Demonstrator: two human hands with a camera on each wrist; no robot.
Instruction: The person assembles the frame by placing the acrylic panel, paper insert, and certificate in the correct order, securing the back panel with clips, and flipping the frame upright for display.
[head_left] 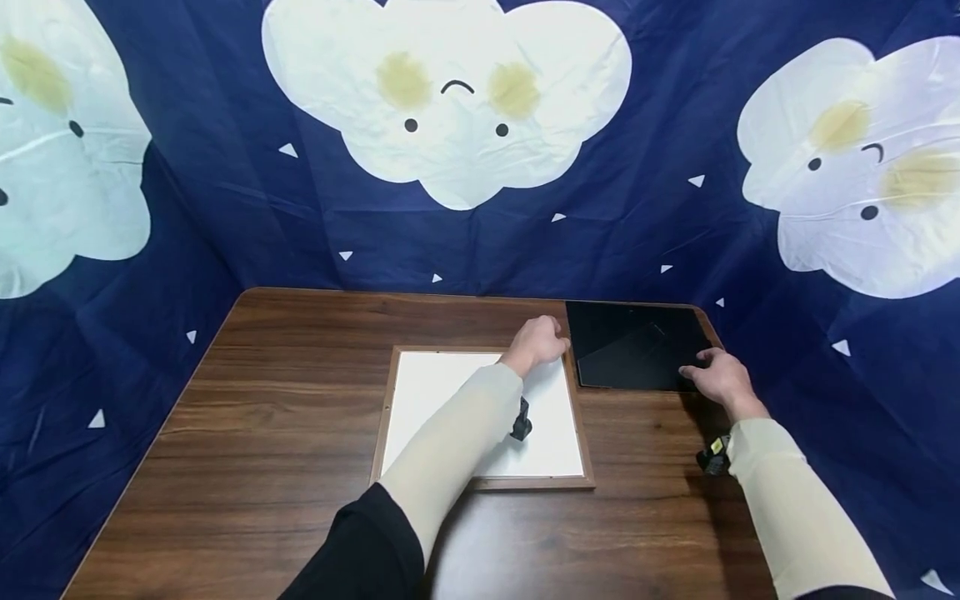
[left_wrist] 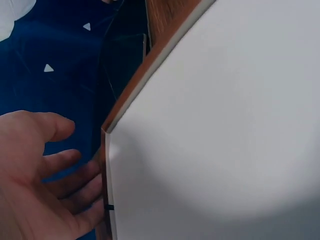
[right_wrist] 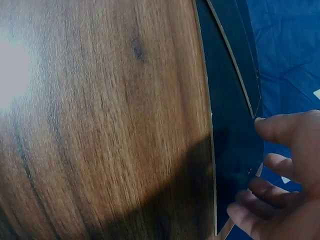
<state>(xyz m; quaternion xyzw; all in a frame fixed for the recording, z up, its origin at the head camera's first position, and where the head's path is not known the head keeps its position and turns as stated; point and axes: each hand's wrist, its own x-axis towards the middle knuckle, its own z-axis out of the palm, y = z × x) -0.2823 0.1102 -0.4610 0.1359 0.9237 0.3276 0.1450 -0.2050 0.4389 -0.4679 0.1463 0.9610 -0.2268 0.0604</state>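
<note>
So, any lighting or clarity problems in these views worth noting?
Right wrist: strong glare on the tabletop at the left edge, with a dark shadow across its lower part; left wrist: a curved shadow over the lower part of the white panel, and the picture looks slightly soft; head: a shadow on the tabletop beside the right sleeve.

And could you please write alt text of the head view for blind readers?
A person's left hand is at the far right corner of a wood-framed white panel, the right hand at the right edge of a black board, on a brown table. Cloud-patterned dark-blue fabric hangs behind.
</note>
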